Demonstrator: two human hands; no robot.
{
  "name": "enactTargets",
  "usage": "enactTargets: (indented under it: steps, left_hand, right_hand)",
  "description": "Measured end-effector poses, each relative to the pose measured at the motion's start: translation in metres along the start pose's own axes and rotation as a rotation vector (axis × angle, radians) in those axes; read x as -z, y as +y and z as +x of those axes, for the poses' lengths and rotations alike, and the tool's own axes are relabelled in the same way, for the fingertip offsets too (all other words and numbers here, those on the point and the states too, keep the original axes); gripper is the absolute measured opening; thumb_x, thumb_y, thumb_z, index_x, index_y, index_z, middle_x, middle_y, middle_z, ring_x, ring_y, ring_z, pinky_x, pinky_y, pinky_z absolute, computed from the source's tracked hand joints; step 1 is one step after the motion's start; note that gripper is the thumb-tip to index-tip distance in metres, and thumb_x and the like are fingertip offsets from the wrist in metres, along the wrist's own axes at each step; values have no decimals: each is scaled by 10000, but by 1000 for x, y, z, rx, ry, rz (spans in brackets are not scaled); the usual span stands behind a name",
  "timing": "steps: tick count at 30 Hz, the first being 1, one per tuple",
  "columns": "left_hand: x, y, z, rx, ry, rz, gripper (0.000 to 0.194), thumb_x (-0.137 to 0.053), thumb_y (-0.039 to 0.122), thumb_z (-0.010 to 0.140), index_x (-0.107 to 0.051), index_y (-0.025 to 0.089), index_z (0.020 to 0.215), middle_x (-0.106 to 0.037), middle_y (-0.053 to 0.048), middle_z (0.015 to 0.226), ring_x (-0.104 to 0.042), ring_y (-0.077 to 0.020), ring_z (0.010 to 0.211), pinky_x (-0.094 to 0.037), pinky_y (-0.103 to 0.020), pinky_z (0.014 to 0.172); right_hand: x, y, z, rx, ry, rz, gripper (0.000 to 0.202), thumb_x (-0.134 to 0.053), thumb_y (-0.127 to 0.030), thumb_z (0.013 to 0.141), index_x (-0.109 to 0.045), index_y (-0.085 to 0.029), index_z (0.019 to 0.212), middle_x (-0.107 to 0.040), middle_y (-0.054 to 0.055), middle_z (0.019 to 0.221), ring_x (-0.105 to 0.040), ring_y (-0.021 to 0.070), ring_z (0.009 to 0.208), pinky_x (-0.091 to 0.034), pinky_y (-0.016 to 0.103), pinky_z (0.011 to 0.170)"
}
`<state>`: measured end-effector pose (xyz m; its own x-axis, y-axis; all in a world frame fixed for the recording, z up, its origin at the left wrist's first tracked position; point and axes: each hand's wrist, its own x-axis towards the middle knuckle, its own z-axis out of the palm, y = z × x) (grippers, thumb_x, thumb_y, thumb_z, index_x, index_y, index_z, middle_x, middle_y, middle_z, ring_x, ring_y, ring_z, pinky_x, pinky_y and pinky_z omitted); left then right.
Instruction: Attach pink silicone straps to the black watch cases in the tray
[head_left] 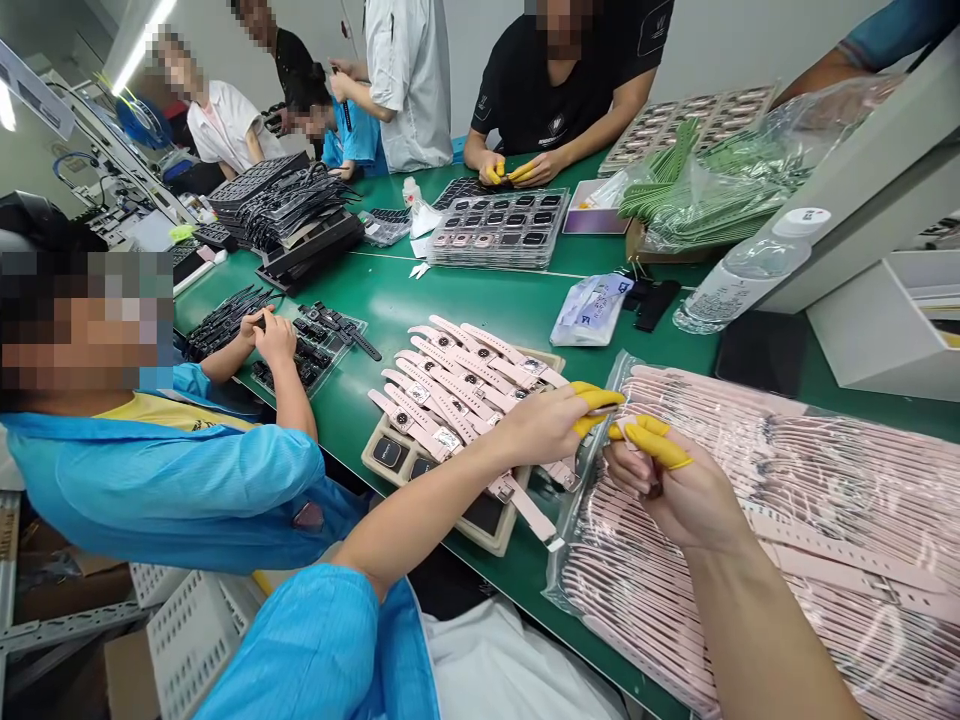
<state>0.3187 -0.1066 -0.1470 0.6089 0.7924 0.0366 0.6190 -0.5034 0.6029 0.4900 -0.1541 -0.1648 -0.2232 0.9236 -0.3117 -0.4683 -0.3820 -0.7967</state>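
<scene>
My left hand (pixel 551 420) wears yellow finger cots, and its fingertips are pinched together above the edge of a clear plastic bag. Facing it, my right hand (pixel 660 465), also in yellow cots, is curled with thumb and fingers closed. Between the two lies a small pale piece, mostly covered by the fingers, that I cannot make out. Under my right hand the clear bag (pixel 645 630) lies full of pink watch straps (pixel 847 540). Beside my left forearm, smartwatches with pink straps (pixel 472 378) lie piled on a cream tray (pixel 491 545) with dark square watch faces in its slots.
A co-worker in blue at left handles black straps (pixel 225 320). Across the green table (pixel 420 290) another person in yellow cots works behind stacked clear trays (pixel 499 235). A water bottle (pixel 750 275), green straps (pixel 720 200) and a white packet (pixel 592 308) stand beyond my hands.
</scene>
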Motion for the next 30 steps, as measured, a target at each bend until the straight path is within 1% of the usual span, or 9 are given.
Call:
enactTargets:
  steps: [2, 4, 6, 8, 11, 15, 19, 24, 30]
  left_hand:
    - [0, 1, 0, -31, -44, 15, 533, -434, 95, 955, -544, 188, 1468, -589, -114, 1445, -576, -246, 1331, -503, -388, 1126]
    - [1, 2, 0, -52, -74, 33, 547, -429, 86, 953, -538, 191, 1478, -575, -111, 1461, -572, -241, 1335, -506, -381, 1123]
    - [1, 3, 0, -47, -73, 42, 527, -411, 107, 976, -531, 185, 1483, -568, -117, 1466, -572, -242, 1331, -515, -383, 1111]
    - [1, 4, 0, -20, -59, 51, 520, -409, 132, 994, -519, 212, 1495, -565, -108, 1469, -578, -246, 1320, -531, -391, 1091]
    - [0, 6, 0, 26, -61, 82, 551, -444, 136, 978, -502, 256, 1512, -567, -91, 1457, -594, -257, 1291, -549, -396, 1062]
    - [-2, 4, 0, 36, -68, 87, 586, -436, 115, 964, -483, 257, 1530, -559, -91, 1439, -587, -257, 1283, -539, -401, 1068]
    - [0, 4, -1, -24, -65, 29, 522, -396, 154, 1005, -510, 197, 1513, -533, -127, 1414, -573, -238, 1271, -495, -386, 1113]
    - [8, 8, -2, -99, -82, -51, 495, -361, 296, 1068, -492, 108, 1508, -542, -158, 1352, -526, -232, 1311, -406, -376, 1194]
    - [6, 8, 2, -126, -97, 42, 446, -362, 265, 1051, -571, 84, 1400, -591, -181, 1264, -538, -266, 1246, -458, -419, 1136]
  right_hand:
    - [0, 1, -1, -29, -53, -50, 400, -817, -463, 816, -556, -205, 656, -445, -21, 487, -356, 89, 431, -292, 239, 425]
    - [1, 2, -2, -45, -69, -76, 430, -800, -486, 829, -555, -201, 619, -441, -13, 476, -346, 90, 425, -278, 246, 418]
    - [2, 2, -2, -42, -64, -81, 482, -764, -493, 862, -533, -194, 563, -421, -8, 468, -339, 89, 421, -270, 251, 415]
    - [2, 2, -2, -35, -70, -76, 532, -719, -486, 904, -507, -189, 516, -408, -1, 468, -338, 87, 422, -275, 254, 419]
    - [1, 2, -1, -12, -54, -45, 487, -711, -440, 920, -527, -188, 546, -418, -5, 483, -351, 85, 428, -289, 245, 425]
    - [2, 5, 1, -8, -63, 7, 459, -726, -423, 909, -522, -196, 566, -404, -19, 484, -340, 85, 430, -303, 228, 414]
    - [6, 9, 3, -9, -69, 54, 472, -743, -447, 887, -500, -207, 561, -370, -33, 467, -314, 88, 424, -305, 220, 390]
    - [5, 7, 2, -3, -41, 36, 478, -763, -480, 873, -500, -214, 574, -368, -35, 479, -292, 89, 428, -294, 223, 383]
    - [3, -1, 0, -15, -29, -72, 534, -790, -515, 827, -499, -213, 496, -355, -11, 462, -288, 104, 429, -267, 265, 393]
